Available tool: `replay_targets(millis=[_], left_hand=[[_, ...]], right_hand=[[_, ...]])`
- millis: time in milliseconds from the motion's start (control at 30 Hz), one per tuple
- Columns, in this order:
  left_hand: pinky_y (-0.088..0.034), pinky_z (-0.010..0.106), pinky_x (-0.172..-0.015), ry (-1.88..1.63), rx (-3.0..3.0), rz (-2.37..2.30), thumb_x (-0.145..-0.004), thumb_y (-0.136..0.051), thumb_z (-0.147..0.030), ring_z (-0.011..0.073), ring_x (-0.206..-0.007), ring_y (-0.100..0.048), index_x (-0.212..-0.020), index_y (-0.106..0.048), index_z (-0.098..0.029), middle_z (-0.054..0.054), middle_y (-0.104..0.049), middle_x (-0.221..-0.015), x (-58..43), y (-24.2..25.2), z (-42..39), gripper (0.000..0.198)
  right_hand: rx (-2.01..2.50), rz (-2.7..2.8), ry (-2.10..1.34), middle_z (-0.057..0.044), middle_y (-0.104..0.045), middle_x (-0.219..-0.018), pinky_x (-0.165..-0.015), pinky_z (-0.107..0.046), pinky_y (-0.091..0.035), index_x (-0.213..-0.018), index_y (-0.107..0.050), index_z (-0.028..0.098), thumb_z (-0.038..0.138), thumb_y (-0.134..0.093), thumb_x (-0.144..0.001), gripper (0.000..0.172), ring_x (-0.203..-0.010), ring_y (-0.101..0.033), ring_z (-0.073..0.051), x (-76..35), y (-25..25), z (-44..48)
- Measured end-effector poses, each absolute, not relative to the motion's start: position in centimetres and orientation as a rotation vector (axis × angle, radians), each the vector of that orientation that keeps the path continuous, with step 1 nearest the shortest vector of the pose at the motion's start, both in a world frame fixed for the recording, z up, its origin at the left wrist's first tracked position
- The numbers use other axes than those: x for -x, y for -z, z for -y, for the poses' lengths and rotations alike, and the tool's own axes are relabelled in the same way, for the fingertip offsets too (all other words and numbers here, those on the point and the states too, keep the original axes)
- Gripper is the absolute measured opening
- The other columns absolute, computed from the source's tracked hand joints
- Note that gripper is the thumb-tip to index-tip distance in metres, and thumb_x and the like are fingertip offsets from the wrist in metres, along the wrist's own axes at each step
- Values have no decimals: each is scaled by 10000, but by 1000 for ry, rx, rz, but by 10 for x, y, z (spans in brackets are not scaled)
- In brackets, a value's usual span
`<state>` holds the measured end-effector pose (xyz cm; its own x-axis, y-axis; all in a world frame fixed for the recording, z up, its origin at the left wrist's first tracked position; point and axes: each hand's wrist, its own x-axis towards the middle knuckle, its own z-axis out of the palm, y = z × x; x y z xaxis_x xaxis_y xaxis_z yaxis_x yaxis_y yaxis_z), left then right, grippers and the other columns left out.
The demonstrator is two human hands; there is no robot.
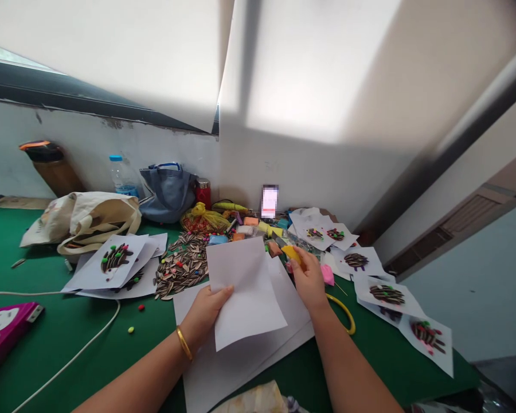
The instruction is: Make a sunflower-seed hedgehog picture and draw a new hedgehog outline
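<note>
My left hand [204, 315], with a gold bangle at the wrist, pinches the left edge of a blank white sheet of paper [245, 292] between thumb and fingers. The sheet is tilted up above larger white sheets [210, 381] on the table. My right hand [308, 280] reaches into the pile of craft supplies, its fingers closed on a small yellow piece [291, 253] whose kind I cannot make out. Close by lie a brown block [274, 248] and a pink lump [327, 275]. Left of the sheet spreads a heap of striped sunflower seeds [183, 267].
Papers with seed hedgehog pictures lie at left [116, 261] and right [387, 293]. A phone [269, 202] leans against the wall. Behind are a canvas bag [101, 215], a blue bag [167, 192] and bottles. A white cable [81, 350] crosses the green table; a yellow ring [348, 318] lies right.
</note>
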<state>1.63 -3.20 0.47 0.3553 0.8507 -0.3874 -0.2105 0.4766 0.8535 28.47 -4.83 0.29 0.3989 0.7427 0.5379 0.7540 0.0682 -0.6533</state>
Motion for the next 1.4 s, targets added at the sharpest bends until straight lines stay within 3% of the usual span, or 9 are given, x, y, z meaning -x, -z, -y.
replay_targets(millis=[233, 400, 600, 767, 867, 967, 1100, 1200, 1400], left_hand=[[-530, 308, -540, -825, -779, -935, -663, -793, -353, 222, -601, -679, -1054, -654, -96, 115, -735, -808, -15, -9, 33, 488], [-522, 310, -524, -834, -791, -922, -659, -793, -376, 217, -566, -668, -1067, -651, -99, 102, -734, -783, -14, -11, 34, 512], [-528, 306, -548, -858, -808, -900, -662, -791, -395, 217, -605, -677, -1031, -669, -113, 94, -737, -796, -12, -10, 35, 480], [-528, 307, -543, -848, -815, -905, -664, -785, -413, 214, -596, -672, -989, -683, -119, 87, -737, -786, -12, -11, 35, 449], [-541, 317, -579, -861, -824, -890, -670, -785, -415, 218, -631, -683, -1032, -676, -121, 91, -739, -824, -12, -10, 35, 479], [-550, 324, -618, -889, -843, -864, -682, -780, -417, 219, -676, -689, -1062, -668, -130, 89, -740, -869, -12, -9, 34, 489], [-552, 329, -656, -906, -890, -862, -664, -791, -426, 224, -721, -690, -1049, -672, -137, 87, -739, -897, -10, -12, 32, 496], [-544, 321, -649, -905, -940, -896, -635, -800, -448, 222, -713, -682, -994, -685, -135, 78, -738, -859, -8, -16, 28, 490], [-466, 253, -546, -866, -1171, -978, -643, -769, -428, 170, -605, -619, -838, -717, -130, 54, -716, -757, -4, -14, 19, 359]], right_hand=[[2221, 1328, 384, -123, -657, -1122, -941, -437, -386, -1290, -578, 205, 352, -381, -949, 421, -1060, -577, -289, -349, -23, 79], [2723, 1172, 321, -148, -647, -1137, -815, -449, -446, -1296, -571, 225, 366, -347, -951, 434, -1011, -610, -320, -402, -9, 113], [2787, 1263, 204, -163, -625, -1176, -828, -461, -461, -1278, -588, 216, 337, -365, -935, 426, -1053, -597, -328, -410, 11, 128], [2447, 1349, 178, -167, -592, -1263, -958, -488, -416, -1241, -625, 178, 395, -427, -911, 441, -1163, -536, -341, -380, -13, 109], [1957, 1448, -294, -113, -608, -1268, -1006, -422, -411, -1231, -626, 215, 499, -449, -906, 467, -1180, -542, -280, -332, -30, 90], [1554, 1412, -896, -95, -658, -1186, -924, -395, -472, -1245, -602, 222, 558, -545, -849, 523, -1054, -619, -253, -275, -38, 70], [1261, 1332, -1261, -43, -703, -990, -770, -344, -507, -1065, -649, 207, 550, -659, -764, 455, -894, -648, -227, -227, -35, 48], [1260, 1235, -1328, -19, -699, -827, -654, -304, -482, -896, -654, 182, 515, -727, -696, 395, -726, -633, -196, -219, -28, 38], [1259, 1058, -1287, -18, -699, -803, -637, -301, -469, -895, -649, 182, 499, -739, -665, 403, -679, -621, -188, -231, -8, 40]])
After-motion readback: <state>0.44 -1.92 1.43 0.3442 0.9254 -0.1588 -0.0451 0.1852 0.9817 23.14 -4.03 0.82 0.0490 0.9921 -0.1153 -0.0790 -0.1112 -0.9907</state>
